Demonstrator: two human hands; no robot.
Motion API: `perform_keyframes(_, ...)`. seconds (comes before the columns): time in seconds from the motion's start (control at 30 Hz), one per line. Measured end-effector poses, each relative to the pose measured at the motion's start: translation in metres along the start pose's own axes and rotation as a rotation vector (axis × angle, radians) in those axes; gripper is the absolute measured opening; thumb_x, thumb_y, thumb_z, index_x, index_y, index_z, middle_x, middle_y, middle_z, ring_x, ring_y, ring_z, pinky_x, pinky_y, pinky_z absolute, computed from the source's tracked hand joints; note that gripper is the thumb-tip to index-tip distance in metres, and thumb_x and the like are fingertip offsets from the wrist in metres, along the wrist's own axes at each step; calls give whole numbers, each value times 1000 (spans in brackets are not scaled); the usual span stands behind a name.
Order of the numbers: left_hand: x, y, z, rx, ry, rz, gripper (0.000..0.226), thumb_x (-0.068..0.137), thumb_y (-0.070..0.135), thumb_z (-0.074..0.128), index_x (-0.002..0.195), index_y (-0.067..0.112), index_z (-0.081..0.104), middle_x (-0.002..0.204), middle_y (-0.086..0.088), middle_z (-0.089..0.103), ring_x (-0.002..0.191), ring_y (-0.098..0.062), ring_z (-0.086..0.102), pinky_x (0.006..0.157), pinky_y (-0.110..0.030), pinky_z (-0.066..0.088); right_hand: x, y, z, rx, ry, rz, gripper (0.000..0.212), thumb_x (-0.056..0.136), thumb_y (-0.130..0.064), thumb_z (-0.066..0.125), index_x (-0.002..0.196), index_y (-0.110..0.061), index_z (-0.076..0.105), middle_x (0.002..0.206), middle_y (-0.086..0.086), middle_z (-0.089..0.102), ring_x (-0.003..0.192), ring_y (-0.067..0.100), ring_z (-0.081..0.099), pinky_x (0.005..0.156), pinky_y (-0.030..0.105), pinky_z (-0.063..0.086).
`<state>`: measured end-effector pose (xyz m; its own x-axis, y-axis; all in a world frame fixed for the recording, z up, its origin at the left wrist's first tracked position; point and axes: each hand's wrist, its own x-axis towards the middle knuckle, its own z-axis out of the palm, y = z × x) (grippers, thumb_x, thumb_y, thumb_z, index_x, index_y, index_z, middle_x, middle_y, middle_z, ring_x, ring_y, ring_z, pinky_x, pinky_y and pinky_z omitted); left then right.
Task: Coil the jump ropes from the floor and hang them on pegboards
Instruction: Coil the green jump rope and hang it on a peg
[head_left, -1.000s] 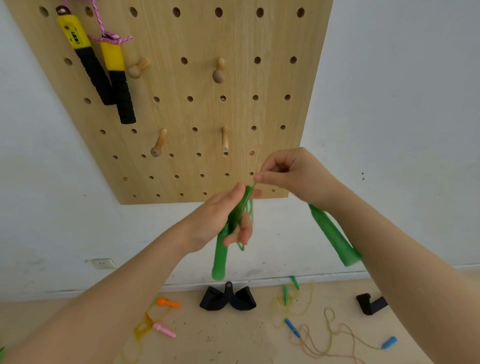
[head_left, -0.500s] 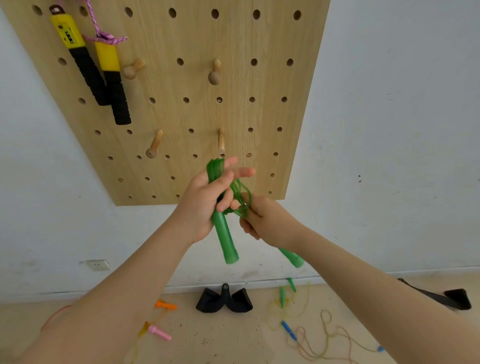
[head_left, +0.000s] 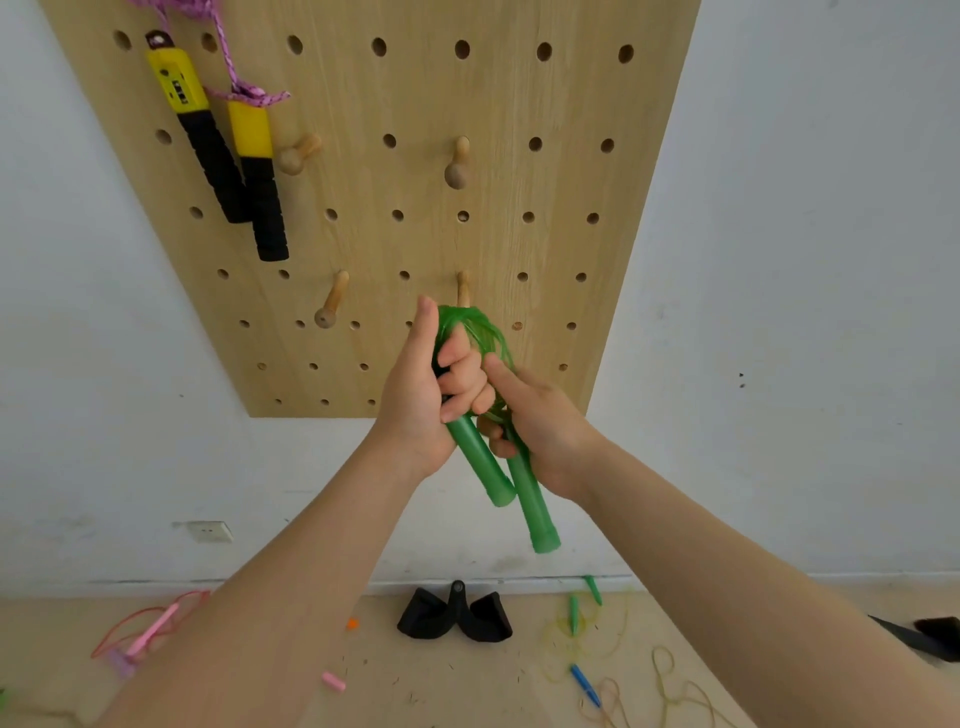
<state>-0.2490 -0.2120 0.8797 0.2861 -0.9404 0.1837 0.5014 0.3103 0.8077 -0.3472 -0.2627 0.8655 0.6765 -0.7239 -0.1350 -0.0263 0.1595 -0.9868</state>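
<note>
A: Which large elements are showing here?

B: The wooden pegboard (head_left: 519, 156) is filling the wall, a yellow-and-black rope (head_left: 223, 156) already hanging at its upper left; more ropes are lying on the floor (head_left: 467, 691) below.

A: What has just changed?

B: A second ago the handles were hanging apart, the right hand pinching cord above. Now both handles of the green jump rope (head_left: 498, 467) are lying side by side, coils bunched on top. The left hand (head_left: 421, 400) is gripping the bundle, fingers curled around it; the right hand (head_left: 540, 421) is clasping the second handle. Coiling seems finished; the peg (head_left: 462, 288) above is waiting.

A: Any legible writing?

B: None; the yellow handle's marks are unreadable.
</note>
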Motion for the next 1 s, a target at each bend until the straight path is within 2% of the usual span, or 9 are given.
perform_keyframes(0.1,12,11,-6,67,64,-5,59,88,56,26,40,23,30,36,8,21,31,-9,19,45,-22,35,15,-13,-3,-116,27,-161,16,96,-24,50,89,-10,53,63,0,42,48,5,35,45,18,31)
perform_keyframes(0.27,40,31,-24,351,210,65,52,82,60,34,45,24,36,46,6,40,49,-14,49,74,-35,39,42,-46,0,-216,88,-285,15,97,-21,43,90,-15,54,72,-7,51,57,6,38,52,19,32)
perform_keyframes(0.33,52,44,-31,314,172,82,45,76,60,38,55,19,39,47,7,39,50,-12,49,75,-34,40,57,-57,3,-151,2,-320,13,98,-19,42,90,-13,51,69,-8,56,57,7,40,49,19,32)
perform_keyframes(0.43,73,65,-43,379,76,110,37,77,54,50,70,18,44,52,8,40,56,-12,52,77,-34,43,83,-74,5,-61,-145,-374,14,92,-27,49,85,-15,49,59,-8,46,53,8,36,48,20,29)
perform_keyframes(0.57,103,88,-51,519,80,229,9,90,26,52,94,19,52,58,9,47,66,-12,62,84,-39,51,111,-100,-4,-70,-130,-442,30,85,-38,47,100,-13,55,60,-10,44,52,5,34,51,22,25)
perform_keyframes(0.67,127,101,-50,655,39,279,8,95,22,47,98,27,53,68,7,53,77,-12,66,90,-40,51,127,-115,-12,-141,-47,-467,30,88,-37,45,100,-11,55,63,-9,49,60,9,39,53,22,28)
perform_keyframes(0.77,145,110,-44,672,-26,329,10,96,20,44,97,27,52,69,7,53,76,-11,65,91,-40,51,135,-130,-14,-169,22,-514,22,98,-28,40,92,-12,53,61,-10,48,63,6,49,52,21,30)
perform_keyframes(0.87,162,129,-31,687,-153,429,9,95,20,45,97,25,51,65,14,59,79,-14,65,87,-38,53,133,-153,-17,-158,119,-627,21,97,-27,41,92,-14,57,60,-8,46,53,6,37,50,19,31)
perform_keyframes(1.0,191,149,2,753,-281,524,9,94,20,47,94,29,50,68,20,62,78,-8,66,81,-31,55,128,-186,-25,-153,335,-769,22,98,-25,41,90,-17,60,59,-7,48,52,9,35,50,22,31)
